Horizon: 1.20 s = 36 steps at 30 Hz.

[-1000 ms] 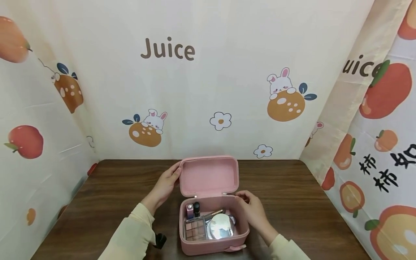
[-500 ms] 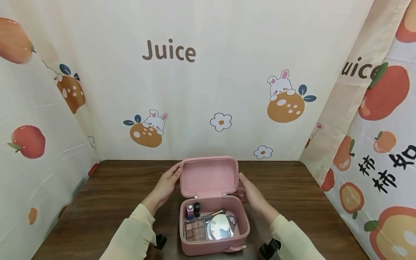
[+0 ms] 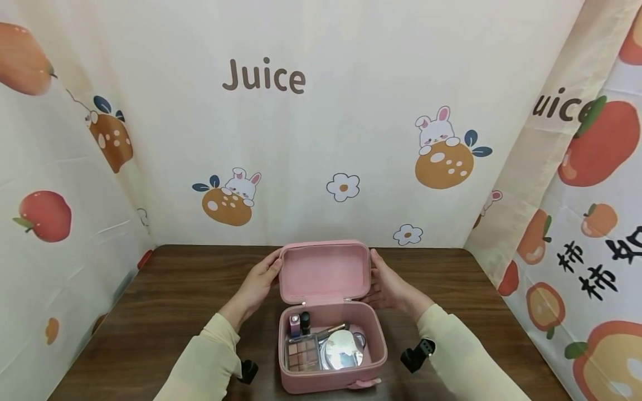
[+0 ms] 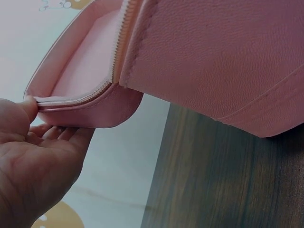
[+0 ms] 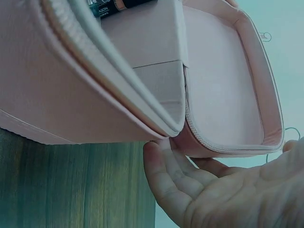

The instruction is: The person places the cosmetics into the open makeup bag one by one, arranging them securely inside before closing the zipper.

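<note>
A pink zippered makeup case (image 3: 313, 383) stands on the table with its lid (image 3: 325, 272) raised. My left hand (image 3: 257, 283) pinches the lid's left edge, thumb on the zipper rim and fingers behind, as the left wrist view also shows. At the opposite edge my right hand (image 3: 393, 287) has its thumb by the rim and its fingers (image 5: 164, 173) curled against the outside of the lid near the hinge. Inside the case lie a palette of brownish pans (image 3: 303, 356), a shiny round compact (image 3: 343, 351), a brush (image 3: 333, 329), a pink bottle (image 3: 294, 324) and a black-capped item (image 3: 305, 322).
Dark wood table (image 3: 200, 289) extends to both sides of the case. A printed curtain (image 3: 311, 133) hangs behind and along both sides. A pink tab (image 3: 364, 384) sticks out at the case's front right. A black wrist device (image 3: 417, 356) is at the right sleeve.
My right hand has left the rim of the case body and moved up to the lid's right edge. My left hand stays on the lid; the case has not moved.
</note>
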Tool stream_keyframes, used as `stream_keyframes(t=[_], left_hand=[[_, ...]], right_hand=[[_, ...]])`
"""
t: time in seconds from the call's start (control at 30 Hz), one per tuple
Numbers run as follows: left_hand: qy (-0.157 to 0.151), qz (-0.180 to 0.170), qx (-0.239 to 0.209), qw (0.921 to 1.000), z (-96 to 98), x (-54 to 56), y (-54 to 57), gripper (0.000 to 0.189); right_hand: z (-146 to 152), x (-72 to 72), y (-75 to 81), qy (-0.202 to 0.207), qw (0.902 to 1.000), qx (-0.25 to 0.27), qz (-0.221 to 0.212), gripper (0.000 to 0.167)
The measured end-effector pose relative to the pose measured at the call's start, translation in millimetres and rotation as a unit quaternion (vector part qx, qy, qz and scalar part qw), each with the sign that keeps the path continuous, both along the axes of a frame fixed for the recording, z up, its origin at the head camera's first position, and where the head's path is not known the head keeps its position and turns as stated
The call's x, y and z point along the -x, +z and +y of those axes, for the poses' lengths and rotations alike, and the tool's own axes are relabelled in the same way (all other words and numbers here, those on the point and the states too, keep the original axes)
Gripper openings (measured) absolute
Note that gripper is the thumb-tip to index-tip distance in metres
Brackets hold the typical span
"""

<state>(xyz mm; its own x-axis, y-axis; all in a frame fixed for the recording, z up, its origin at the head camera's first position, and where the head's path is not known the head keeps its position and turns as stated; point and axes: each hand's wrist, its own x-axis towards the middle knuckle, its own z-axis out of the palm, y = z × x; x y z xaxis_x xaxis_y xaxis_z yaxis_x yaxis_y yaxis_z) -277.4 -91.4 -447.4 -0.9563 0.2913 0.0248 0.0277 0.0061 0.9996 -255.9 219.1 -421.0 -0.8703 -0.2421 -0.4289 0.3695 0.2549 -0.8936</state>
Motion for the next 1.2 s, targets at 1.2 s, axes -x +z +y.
stream_keyframes(t=[1.2], left_hand=[[-0.019,0.045,0.089,0.9948,-20.5,-55.0,9.7,0.06]], right_hand=[[4,-27.7,7.0,0.004,0.9921,0.019,0.124,0.077]])
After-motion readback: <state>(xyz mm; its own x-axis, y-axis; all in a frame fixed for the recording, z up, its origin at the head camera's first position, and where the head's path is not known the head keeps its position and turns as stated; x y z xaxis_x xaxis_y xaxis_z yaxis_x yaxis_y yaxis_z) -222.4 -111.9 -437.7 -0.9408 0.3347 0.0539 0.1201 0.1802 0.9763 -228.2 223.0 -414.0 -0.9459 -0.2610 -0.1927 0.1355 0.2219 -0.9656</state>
